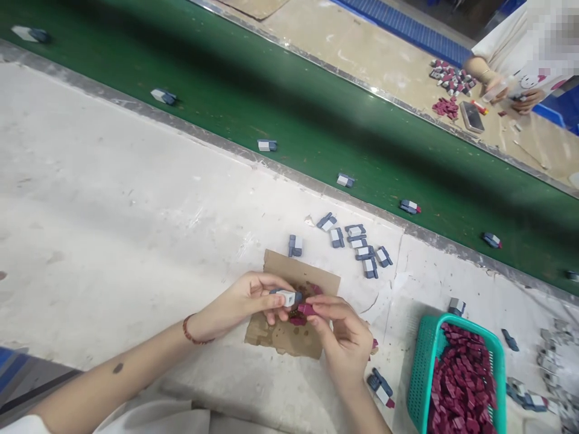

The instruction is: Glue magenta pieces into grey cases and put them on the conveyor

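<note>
Well beyond both hands (346, 334), cartoon-printed shirt (511, 45).

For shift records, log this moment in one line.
left hand: holds grey-blue part; right hand: holds maroon piece; cardboard: beneath hands; teal basket: maroon pieces

Two bare hands hold small parts close together over cardboard (268, 333).
Left hand (257, 296): grey-and-blue piece (287, 297); right hand (342, 327): magenta piece (306, 309). From the cardboard, grey-and-blue pieces (356, 231) cluster on the table (149, 199) at two o'clock; a green basket (498, 361) of magenta pieces stands near four o'clock; the green belt (217, 90) crosses at twelve.
</note>
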`<act>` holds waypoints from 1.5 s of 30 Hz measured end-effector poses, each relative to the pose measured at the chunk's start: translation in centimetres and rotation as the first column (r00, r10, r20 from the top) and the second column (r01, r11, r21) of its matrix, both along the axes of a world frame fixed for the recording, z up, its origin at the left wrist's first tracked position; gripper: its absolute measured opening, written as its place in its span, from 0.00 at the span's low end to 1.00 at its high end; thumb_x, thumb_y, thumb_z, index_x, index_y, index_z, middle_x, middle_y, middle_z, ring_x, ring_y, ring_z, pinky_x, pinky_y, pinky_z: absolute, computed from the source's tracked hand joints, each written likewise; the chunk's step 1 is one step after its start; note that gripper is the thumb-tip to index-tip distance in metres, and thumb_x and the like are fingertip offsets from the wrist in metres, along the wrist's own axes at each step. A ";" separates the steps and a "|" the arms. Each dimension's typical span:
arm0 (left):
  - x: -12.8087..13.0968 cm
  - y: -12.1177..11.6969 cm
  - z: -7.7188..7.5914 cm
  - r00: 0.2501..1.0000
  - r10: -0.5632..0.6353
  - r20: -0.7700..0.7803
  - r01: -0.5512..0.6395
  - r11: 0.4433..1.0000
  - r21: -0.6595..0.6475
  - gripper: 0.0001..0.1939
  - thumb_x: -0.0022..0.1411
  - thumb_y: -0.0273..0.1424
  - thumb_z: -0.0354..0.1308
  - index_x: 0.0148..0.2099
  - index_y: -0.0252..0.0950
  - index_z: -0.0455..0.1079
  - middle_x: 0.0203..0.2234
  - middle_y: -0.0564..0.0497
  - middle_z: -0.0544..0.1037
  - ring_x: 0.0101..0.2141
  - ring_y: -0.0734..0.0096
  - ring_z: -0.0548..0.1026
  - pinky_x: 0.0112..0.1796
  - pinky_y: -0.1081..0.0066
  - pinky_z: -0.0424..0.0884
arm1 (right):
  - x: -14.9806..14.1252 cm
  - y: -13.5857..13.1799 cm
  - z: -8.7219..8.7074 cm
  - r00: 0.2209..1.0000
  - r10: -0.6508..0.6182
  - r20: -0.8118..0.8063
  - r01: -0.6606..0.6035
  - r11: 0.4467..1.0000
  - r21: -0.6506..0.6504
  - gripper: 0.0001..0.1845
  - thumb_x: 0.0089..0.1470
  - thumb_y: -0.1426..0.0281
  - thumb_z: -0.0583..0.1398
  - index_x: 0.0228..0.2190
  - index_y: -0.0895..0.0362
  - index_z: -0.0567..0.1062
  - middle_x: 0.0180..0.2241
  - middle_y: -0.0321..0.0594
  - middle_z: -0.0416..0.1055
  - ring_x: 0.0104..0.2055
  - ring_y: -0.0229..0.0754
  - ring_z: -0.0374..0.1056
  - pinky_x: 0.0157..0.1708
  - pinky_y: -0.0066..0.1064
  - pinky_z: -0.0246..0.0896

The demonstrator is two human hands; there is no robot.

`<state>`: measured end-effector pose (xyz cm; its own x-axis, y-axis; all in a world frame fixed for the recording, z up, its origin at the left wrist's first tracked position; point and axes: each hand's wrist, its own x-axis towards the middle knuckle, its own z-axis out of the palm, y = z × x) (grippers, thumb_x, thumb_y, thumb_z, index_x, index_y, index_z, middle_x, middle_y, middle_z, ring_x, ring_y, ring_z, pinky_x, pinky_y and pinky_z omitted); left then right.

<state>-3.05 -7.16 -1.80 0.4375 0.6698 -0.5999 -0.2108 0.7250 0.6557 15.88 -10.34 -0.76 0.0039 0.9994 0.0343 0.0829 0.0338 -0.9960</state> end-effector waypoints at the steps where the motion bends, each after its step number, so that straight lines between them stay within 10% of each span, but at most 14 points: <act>1: 0.1 0.0 0.1 1.000 -0.019 0.010 0.018 1.000 0.016 0.20 0.45 0.41 0.72 0.35 0.33 0.75 0.19 0.51 0.78 0.21 0.70 0.75 0.24 0.73 0.72 | 0.0 0.1 0.1 1.000 0.004 0.003 -0.004 1.000 0.009 0.03 0.53 0.72 0.66 0.31 0.52 0.80 0.32 0.42 0.80 0.37 0.46 0.76 0.38 0.39 0.73; 21: 0.2 -0.1 0.3 0.998 -0.068 -0.016 0.068 0.998 0.011 0.20 0.44 0.46 0.71 0.30 0.34 0.76 0.17 0.53 0.76 0.17 0.74 0.72 0.21 0.76 0.70 | 0.6 0.5 0.6 0.996 0.042 0.081 -0.051 0.993 0.107 0.07 0.54 0.75 0.64 0.33 0.52 0.80 0.34 0.40 0.80 0.36 0.43 0.76 0.37 0.34 0.72; 25: -0.5 0.7 0.4 0.986 0.074 -0.149 -0.064 0.995 0.075 0.22 0.43 0.44 0.72 0.36 0.35 0.76 0.17 0.53 0.77 0.20 0.71 0.74 0.24 0.74 0.72 | 3.0 0.6 0.6 0.966 -0.051 0.252 0.060 0.998 -0.028 0.03 0.54 0.71 0.64 0.33 0.53 0.79 0.31 0.40 0.79 0.33 0.42 0.75 0.34 0.32 0.71; 31: -1.3 1.9 1.6 0.944 0.176 -0.280 -0.142 0.980 0.137 0.25 0.40 0.44 0.73 0.40 0.36 0.76 0.37 0.46 0.81 0.31 0.63 0.79 0.33 0.70 0.75 | 5.3 0.1 1.0 0.863 0.208 0.460 -0.118 0.969 -0.217 0.05 0.57 0.69 0.60 0.31 0.54 0.78 0.30 0.39 0.77 0.32 0.43 0.73 0.32 0.31 0.68; 37: -1.4 2.1 1.8 0.905 0.157 -0.394 -0.098 0.981 0.167 0.31 0.37 0.51 0.71 0.40 0.37 0.74 0.32 0.46 0.80 0.35 0.55 0.79 0.37 0.64 0.76 | 6.7 -0.7 1.3 0.810 0.273 0.518 -0.139 0.949 -0.283 0.09 0.59 0.71 0.56 0.32 0.54 0.77 0.33 0.41 0.77 0.38 0.45 0.72 0.39 0.35 0.67; 45: -1.7 3.2 2.8 0.870 0.118 -0.479 -0.109 0.993 0.046 0.37 0.25 0.51 0.74 0.40 0.42 0.69 0.41 0.49 0.81 0.38 0.58 0.78 0.40 0.69 0.75 | 11.6 -4.0 3.8 0.649 -0.137 0.748 0.264 0.963 -0.053 0.12 0.61 0.65 0.54 0.38 0.54 0.77 0.39 0.45 0.75 0.40 0.47 0.70 0.38 0.35 0.66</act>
<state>-4.79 -3.96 1.02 0.0188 0.7094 -0.7045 0.0526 0.7030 0.7093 27.50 -14.35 3.04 0.2420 0.9699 -0.0276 0.7733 -0.2100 -0.5982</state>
